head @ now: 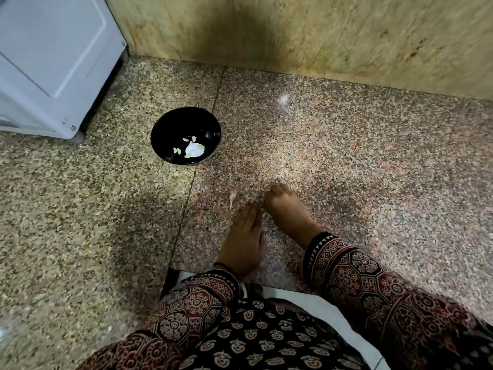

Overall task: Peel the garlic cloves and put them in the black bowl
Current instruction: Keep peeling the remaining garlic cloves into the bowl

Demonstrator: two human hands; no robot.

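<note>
The speckled stone floor likely serves as worktop. Left of centre, the black bowl sits within reach. At lower centre, the left hand lies flat with straight fingers; whether the right hand grips anything is unclear. Peeled garlic cloves lie in the bowl, and a discarded garlic stalk just beyond the left fingertips.

The scene is dim and warm, with one pool of light from above falling on the middle of the speckled floor and fading toward the left and lower edges. A small glare spot shines on the floor in the upper middle. A broad dark patch, either shadow or stain, covers the wall at top centre, and a soft shadow lies on the floor left of centre. Inside the black bowl a white patch is blown out, its detail lost. The wall at upper right and the patterned sleeve at lower right are smeared by motion blur. The wide lens bends the line where wall meets floor.
</note>
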